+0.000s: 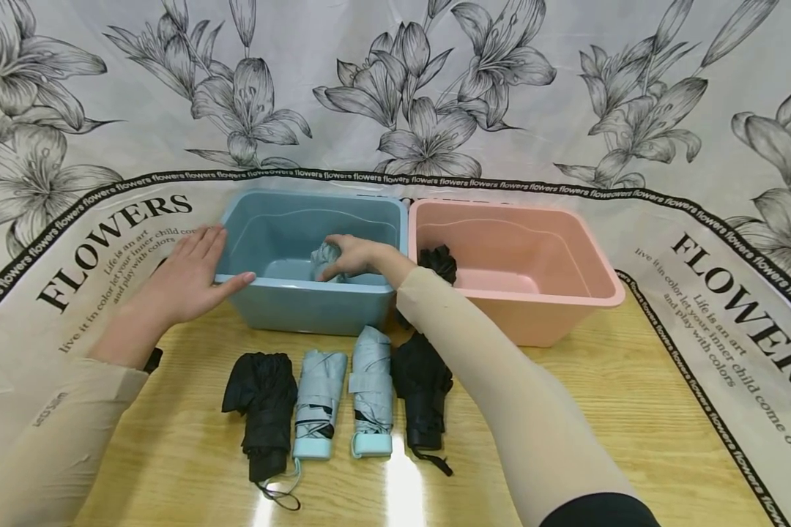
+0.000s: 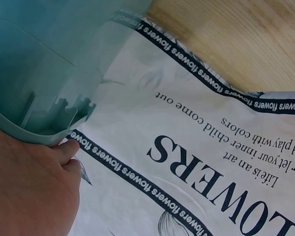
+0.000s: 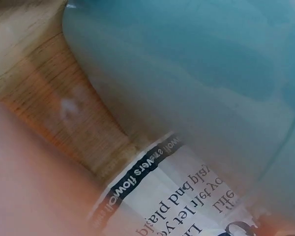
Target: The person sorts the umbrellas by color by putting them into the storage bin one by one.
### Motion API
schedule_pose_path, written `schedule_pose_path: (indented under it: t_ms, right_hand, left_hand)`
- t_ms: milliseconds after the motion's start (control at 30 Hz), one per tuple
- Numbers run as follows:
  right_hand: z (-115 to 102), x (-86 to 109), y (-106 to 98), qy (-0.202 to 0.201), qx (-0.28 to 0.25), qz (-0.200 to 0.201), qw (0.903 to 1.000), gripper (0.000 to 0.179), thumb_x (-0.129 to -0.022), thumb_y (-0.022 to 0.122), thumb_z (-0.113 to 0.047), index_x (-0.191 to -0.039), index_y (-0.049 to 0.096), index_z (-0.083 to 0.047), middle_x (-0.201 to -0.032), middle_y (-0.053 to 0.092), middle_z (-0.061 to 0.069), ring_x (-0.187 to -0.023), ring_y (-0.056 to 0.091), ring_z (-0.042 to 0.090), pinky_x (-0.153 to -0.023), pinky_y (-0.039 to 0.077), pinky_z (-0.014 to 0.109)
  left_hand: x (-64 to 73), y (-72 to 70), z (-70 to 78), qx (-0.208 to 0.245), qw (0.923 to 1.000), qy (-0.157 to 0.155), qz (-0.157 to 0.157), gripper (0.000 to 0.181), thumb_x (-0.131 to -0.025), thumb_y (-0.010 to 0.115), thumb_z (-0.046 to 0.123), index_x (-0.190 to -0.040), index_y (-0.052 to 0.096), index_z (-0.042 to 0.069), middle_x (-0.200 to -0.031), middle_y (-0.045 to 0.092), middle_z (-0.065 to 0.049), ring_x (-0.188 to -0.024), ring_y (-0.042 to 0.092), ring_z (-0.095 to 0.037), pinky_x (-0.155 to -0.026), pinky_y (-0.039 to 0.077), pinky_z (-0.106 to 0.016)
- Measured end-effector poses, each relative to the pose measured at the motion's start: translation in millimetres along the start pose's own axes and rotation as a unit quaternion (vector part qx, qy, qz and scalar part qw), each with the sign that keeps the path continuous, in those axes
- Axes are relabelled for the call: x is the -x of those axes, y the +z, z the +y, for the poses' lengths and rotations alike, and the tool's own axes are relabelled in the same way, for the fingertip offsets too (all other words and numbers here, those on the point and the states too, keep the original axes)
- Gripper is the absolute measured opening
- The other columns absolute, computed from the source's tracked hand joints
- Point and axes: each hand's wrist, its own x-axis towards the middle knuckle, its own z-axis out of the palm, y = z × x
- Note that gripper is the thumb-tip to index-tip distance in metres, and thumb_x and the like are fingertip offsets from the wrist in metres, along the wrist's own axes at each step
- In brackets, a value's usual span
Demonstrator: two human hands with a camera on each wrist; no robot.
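Observation:
My right hand (image 1: 356, 256) reaches into the blue bin (image 1: 310, 304) and grips a light blue folded umbrella (image 1: 324, 258), mostly hidden by the hand and the bin's front wall. My left hand (image 1: 194, 274) rests against the bin's left front corner, fingers straight, thumb over the front rim. In the left wrist view the left hand (image 2: 34, 182) touches the bin's rim (image 2: 19, 132). The right wrist view shows the blue bin (image 3: 187, 64) blurred, without the umbrella.
A pink bin (image 1: 534, 318) stands to the right, a black bundled thing (image 1: 438, 262) at its left side. On the wooden table (image 1: 191, 410) lie a black umbrella (image 1: 266, 410), two light blue umbrellas (image 1: 319, 395) and another black umbrella (image 1: 424, 395). Flower-printed cloth (image 1: 428, 88) hangs behind.

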Motion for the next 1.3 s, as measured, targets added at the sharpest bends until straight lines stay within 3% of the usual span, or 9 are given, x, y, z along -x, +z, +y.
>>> schedule_pose_path:
  t_ms: [133,267,433,567,767,933,1067,1167,1300]
  right_hand:
    - [1.0,0.2,2.1,0.004,-0.02,-0.035,0.9992,0.089,-0.103,0.067,-0.025,-0.169,0.008,-0.013,-0.175,0.01,0.012,-0.155,0.029,0.032,-0.115,0.045,0.048]
    - [1.0,2.0,3.0,0.0,-0.019,-0.035,0.9992,0.088,-0.104,0.066,-0.027,-0.169,0.009,-0.013,-0.174,0.014,0.013,-0.153,0.032,0.034,-0.114,0.044,0.053]
    - [0.1,9.3,2.8,-0.017,-0.029,0.0,0.9994,0.087,-0.102,0.068,-0.03,-0.169,0.013,-0.014,-0.172,0.021,0.012,-0.15,0.038,0.034,-0.11,0.048,0.052]
    - [-0.9,18.0,2.0,-0.05,-0.045,0.03,0.9973,0.084,-0.104,0.066,-0.029,-0.168,0.015,-0.012,-0.171,0.024,0.014,-0.135,0.051,0.037,-0.101,0.049,0.056]
    - [-3.9,34.2,3.3,-0.089,0.0,0.087,0.9923,0.081,-0.104,0.065,-0.034,-0.168,0.02,-0.014,-0.17,0.029,0.011,-0.138,0.054,0.031,-0.106,0.05,0.046]
    - [-5.3,50.3,7.0,-0.123,0.062,0.143,0.9801,0.077,-0.104,0.064,-0.039,-0.167,0.025,-0.017,-0.17,0.03,0.007,-0.142,0.049,0.033,-0.111,0.048,0.045]
    - [-5.0,66.7,11.0,-0.153,0.099,0.19,0.9647,0.075,-0.105,0.062,-0.041,-0.167,0.027,-0.018,-0.17,0.028,0.007,-0.152,0.036,0.03,-0.121,0.038,0.047]
    - [-4.0,81.2,14.2,-0.173,0.107,0.228,0.9522,0.073,-0.105,0.062,-0.041,-0.166,0.028,-0.019,-0.171,0.028,0.007,-0.157,0.027,0.027,-0.124,0.032,0.049]
    - [0.3,101.6,17.5,-0.198,0.101,0.281,0.9334,0.071,-0.105,0.063,-0.039,-0.165,0.032,-0.02,-0.169,0.031,0.004,-0.155,0.032,0.025,-0.123,0.034,0.05]
  left_hand:
    - [0.5,0.7,0.1,0.004,1.0,0.002,0.002,0.102,-0.105,0.04,0.066,-0.162,0.003,-0.011,-0.169,0.001,-0.033,-0.156,-0.002,-0.051,-0.126,0.001,-0.063]
    - [0.9,0.6,-0.2,0.008,1.0,0.002,0.006,0.103,-0.105,0.04,0.066,-0.162,0.004,-0.011,-0.169,0.001,-0.033,-0.156,-0.002,-0.05,-0.127,0.001,-0.063]
    - [0.9,-0.6,1.7,0.006,0.9999,0.004,0.01,0.103,-0.104,0.041,0.066,-0.162,0.005,-0.011,-0.169,0.002,-0.032,-0.157,-0.001,-0.05,-0.127,0.001,-0.063]
    - [1.4,-0.8,3.3,0.005,0.9999,0.006,0.009,0.102,-0.105,0.042,0.065,-0.162,0.007,-0.012,-0.169,0.004,-0.033,-0.156,0.0,-0.051,-0.127,0.002,-0.063]
    - [1.2,-0.4,2.0,0.003,1.0,0.007,0.004,0.102,-0.105,0.042,0.065,-0.161,0.005,-0.012,-0.168,0.002,-0.034,-0.155,0.0,-0.053,-0.126,0.002,-0.065]
    - [1.4,0.6,0.1,0.003,1.0,0.006,0.004,0.102,-0.105,0.042,0.064,-0.161,0.004,-0.013,-0.168,0.002,-0.035,-0.155,0.0,-0.054,-0.126,0.002,-0.065]
    - [1.8,1.0,0.1,0.005,0.9999,0.006,0.006,0.102,-0.105,0.042,0.064,-0.161,0.004,-0.013,-0.168,0.002,-0.035,-0.155,0.0,-0.054,-0.126,0.001,-0.065]
    - [2.0,0.7,0.9,0.006,0.9999,0.007,0.009,0.102,-0.105,0.042,0.064,-0.161,0.004,-0.013,-0.168,0.003,-0.035,-0.155,0.0,-0.054,-0.125,0.001,-0.065]
    - [2.4,0.3,3.3,0.008,0.9998,0.008,0.014,0.102,-0.105,0.043,0.064,-0.161,0.006,-0.012,-0.168,0.005,-0.035,-0.155,0.001,-0.053,-0.126,0.002,-0.065]
